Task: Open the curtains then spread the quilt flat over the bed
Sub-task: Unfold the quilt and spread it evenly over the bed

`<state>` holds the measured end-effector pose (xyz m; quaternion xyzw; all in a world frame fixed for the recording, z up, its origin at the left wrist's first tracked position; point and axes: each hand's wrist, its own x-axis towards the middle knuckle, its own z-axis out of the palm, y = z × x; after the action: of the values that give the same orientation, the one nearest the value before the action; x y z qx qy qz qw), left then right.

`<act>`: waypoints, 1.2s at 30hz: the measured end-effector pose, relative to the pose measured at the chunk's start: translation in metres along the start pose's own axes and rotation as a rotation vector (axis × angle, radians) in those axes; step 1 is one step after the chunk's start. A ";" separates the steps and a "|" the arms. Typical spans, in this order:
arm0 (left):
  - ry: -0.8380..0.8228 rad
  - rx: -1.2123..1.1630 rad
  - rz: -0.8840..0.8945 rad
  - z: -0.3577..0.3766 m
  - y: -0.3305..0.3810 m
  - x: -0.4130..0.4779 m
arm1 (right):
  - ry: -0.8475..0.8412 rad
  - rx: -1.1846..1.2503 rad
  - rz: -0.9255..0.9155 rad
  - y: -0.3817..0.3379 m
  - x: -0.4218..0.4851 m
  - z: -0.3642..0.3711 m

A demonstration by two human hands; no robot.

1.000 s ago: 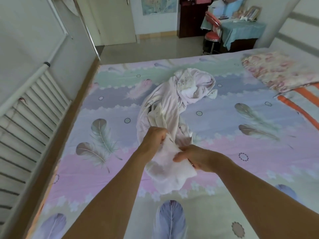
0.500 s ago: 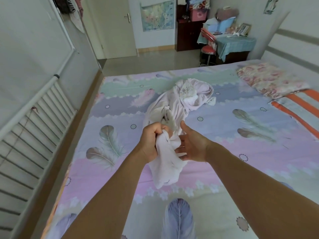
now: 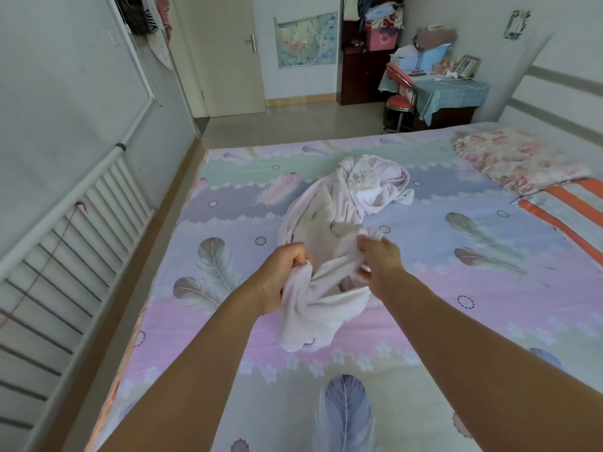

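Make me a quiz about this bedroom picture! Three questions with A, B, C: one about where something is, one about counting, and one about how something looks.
1. Where does the flowery pillow lie?
A. on the floor
B. on the right side of the bed
C. on the desk

2. How many hands grip the quilt?
A. none
B. one
C. two

3. How does the quilt lie?
A. spread flat
B. bunched in a heap
C. folded in a neat square

Answers:
1 B, the pillow rests on the sheet at the bed's right side.
2 C, the left hand and the right hand both clutch its near end.
3 B, it lies crumpled in the middle of the bed.
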<state>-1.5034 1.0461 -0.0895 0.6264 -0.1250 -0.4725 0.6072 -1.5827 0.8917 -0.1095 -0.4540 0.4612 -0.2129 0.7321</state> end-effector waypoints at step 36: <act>0.363 0.160 0.206 -0.053 0.038 -0.003 | -0.071 -0.527 -0.524 0.018 -0.006 -0.009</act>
<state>-1.4502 1.0734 -0.0649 0.7315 -0.1140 -0.2760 0.6130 -1.5958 0.9010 -0.1240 -0.7365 0.3426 -0.2510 0.5265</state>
